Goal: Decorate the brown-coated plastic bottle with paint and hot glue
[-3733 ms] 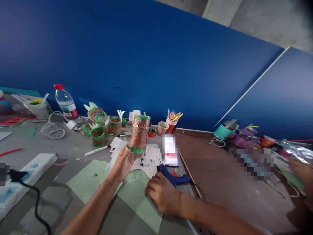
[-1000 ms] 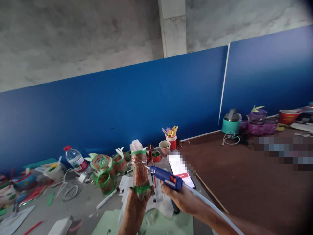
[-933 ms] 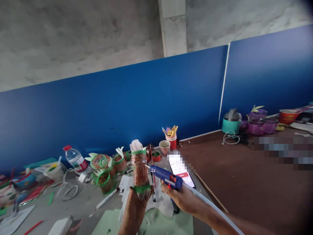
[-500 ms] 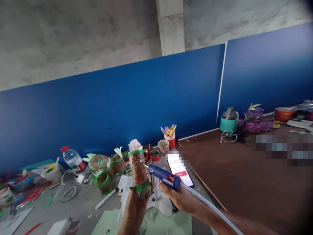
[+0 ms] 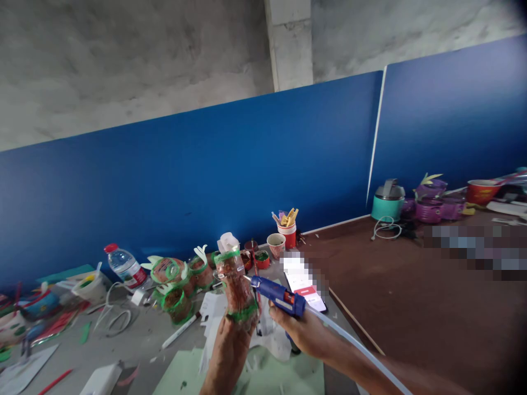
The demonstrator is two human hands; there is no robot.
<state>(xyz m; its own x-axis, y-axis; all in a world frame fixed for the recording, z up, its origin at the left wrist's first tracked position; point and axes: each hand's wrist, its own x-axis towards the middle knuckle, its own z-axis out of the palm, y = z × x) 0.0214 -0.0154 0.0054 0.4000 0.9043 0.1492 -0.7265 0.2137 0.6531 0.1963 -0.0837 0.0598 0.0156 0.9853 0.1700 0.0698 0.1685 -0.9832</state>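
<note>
**Glue gun at the wrapped bottle**

Head view: the left hand (image 5: pixel 230 343) is clasped round the lower end of the bottle (image 5: pixel 233 282), holding it upright above the table (image 5: pixel 135 341). The right hand (image 5: pixel 304 332) grips a blue glue gun (image 5: pixel 278 294), its nozzle right at the bottle's side. The brown covering and green bands are already on. Judging by the leafed jars (image 5: pixel 178 303) behind, I'd say trimming remains.
</note>
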